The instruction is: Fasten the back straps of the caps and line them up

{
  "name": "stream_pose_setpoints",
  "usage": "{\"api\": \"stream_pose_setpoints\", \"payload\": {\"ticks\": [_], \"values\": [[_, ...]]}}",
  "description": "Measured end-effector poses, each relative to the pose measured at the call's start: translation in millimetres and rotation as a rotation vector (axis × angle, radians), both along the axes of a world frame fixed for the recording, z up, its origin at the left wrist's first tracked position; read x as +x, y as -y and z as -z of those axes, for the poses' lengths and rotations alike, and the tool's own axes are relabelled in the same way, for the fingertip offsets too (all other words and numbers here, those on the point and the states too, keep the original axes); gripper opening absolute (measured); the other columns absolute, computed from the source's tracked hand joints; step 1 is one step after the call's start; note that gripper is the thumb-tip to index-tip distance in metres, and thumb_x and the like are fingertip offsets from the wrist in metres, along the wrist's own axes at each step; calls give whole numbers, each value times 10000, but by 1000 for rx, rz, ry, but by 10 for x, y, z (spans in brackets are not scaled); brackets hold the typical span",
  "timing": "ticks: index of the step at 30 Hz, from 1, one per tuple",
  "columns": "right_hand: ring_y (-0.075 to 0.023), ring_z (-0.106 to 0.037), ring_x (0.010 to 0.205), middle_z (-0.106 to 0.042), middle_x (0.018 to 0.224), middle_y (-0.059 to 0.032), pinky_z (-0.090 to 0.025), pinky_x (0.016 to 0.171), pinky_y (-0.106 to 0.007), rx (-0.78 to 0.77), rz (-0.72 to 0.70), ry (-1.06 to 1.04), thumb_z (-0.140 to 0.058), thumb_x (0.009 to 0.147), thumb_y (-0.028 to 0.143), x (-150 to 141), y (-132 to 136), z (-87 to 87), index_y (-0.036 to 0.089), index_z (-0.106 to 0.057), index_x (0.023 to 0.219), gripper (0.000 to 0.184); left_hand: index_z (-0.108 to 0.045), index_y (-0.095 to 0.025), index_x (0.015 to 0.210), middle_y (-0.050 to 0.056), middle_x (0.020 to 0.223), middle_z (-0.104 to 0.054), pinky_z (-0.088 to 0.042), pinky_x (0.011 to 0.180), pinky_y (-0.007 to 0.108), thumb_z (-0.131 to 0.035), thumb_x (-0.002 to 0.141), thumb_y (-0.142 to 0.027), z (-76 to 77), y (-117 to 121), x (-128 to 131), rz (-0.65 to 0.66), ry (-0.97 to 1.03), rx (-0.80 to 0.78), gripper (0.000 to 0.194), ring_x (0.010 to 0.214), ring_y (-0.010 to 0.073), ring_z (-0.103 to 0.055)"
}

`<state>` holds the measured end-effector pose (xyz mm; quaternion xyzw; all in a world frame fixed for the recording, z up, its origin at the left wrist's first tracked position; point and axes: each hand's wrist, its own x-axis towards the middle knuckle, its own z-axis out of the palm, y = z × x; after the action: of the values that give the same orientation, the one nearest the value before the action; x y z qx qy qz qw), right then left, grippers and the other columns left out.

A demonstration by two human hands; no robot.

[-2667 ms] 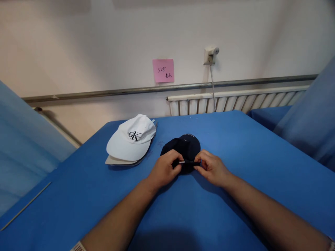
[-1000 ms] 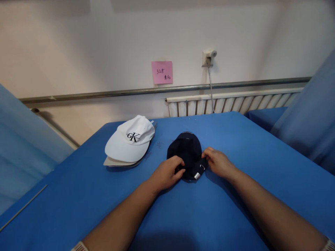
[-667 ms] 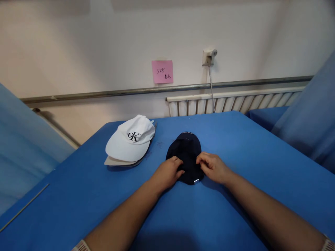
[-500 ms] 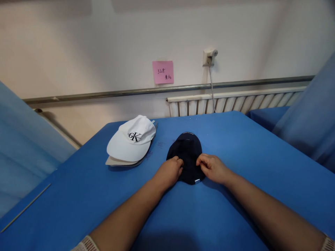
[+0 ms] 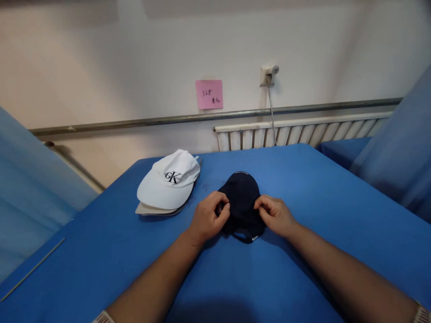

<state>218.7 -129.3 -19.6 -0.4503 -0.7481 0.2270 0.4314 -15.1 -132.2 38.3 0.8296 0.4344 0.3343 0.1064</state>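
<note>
A black baseball cap (image 5: pixel 241 197) lies on the blue-covered table, its brim pointing away from me and its back strap opening toward me. My left hand (image 5: pixel 209 216) pinches the cap's left side between thumb and fingers. On the opposite side my right hand (image 5: pixel 275 215) has its fingertips closed on the cap's right edge. Left of the hands, a white cap (image 5: pixel 168 179) with black letters rests on top of a beige cap (image 5: pixel 151 209), and a darker edge shows beneath them.
The blue table cover (image 5: pixel 303 269) reaches to the wall. A thin stick (image 5: pixel 33 269) lies at the left edge. Behind are a radiator (image 5: pixel 303 131), a metal rail (image 5: pixel 151 121), a plugged-in cord (image 5: pixel 272 112) and a pink note (image 5: pixel 209 94). Blue curtains (image 5: pixel 30 193) hang on both sides.
My left hand has shifted up and to the left, lifting the cap's left side. The strap opening at the cap's back now shows. My right hand has barely moved.
</note>
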Motion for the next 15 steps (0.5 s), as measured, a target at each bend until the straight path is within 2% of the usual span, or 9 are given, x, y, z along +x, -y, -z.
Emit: {"api": "stream_pose_setpoints", "payload": {"ticks": [2, 6, 8, 11, 15], "values": [[-99, -465, 550, -550, 676, 35, -352, 535, -223, -10, -3, 0, -457, 740, 48, -28, -8, 21, 211, -587, 778, 212, -595, -192, 1032, 37, 917, -646, -487, 744, 303, -541, 864, -229, 33, -63, 2, -16, -20, -35, 180, 783, 161, -600], [-89, -455, 516, -550, 646, 39, -335, 489, -206, -109, -35, -15, -460, 735, 72, -66, -54, 109, 209, -596, 759, 195, -614, -218, 1132, 52, 1099, -669, -476, 889, 328, -579, 851, -194, 139, -140, 34, 173, -242, -169, 284, 997, 197, -615], [-85, -459, 487, -534, 598, 49, -330, 461, -196, -193, -34, -71, -464, 733, 95, -73, -83, 161, 209, -599, 752, 177, -616, -215, 1150, 64, 1112, -665, -483, 877, 332, -587, 839, -176, 187, -149, 75, 198, -367, -219, 315, 1001, 211, -621], [-92, -480, 446, -512, 522, 66, -351, 440, -195, -321, -12, -234, -459, 735, 135, -75, -113, 199, 206, -594, 772, 158, -628, -208, 1126, 74, 1071, -659, -490, 836, 335, -589, 826, -169, 227, -155, 149, 170, -479, -230, 305, 963, 224, -629], [-99, -482, 426, -525, 499, 60, -377, 444, -213, -353, 54, -443, -473, 741, 179, -69, -123, 149, 196, -592, 796, 132, -635, -200, 1029, 60, 997, -645, -487, 782, 308, -580, 818, -159, 220, -171, 180, 144, -462, -257, 222, 896, 204, -628]]}}
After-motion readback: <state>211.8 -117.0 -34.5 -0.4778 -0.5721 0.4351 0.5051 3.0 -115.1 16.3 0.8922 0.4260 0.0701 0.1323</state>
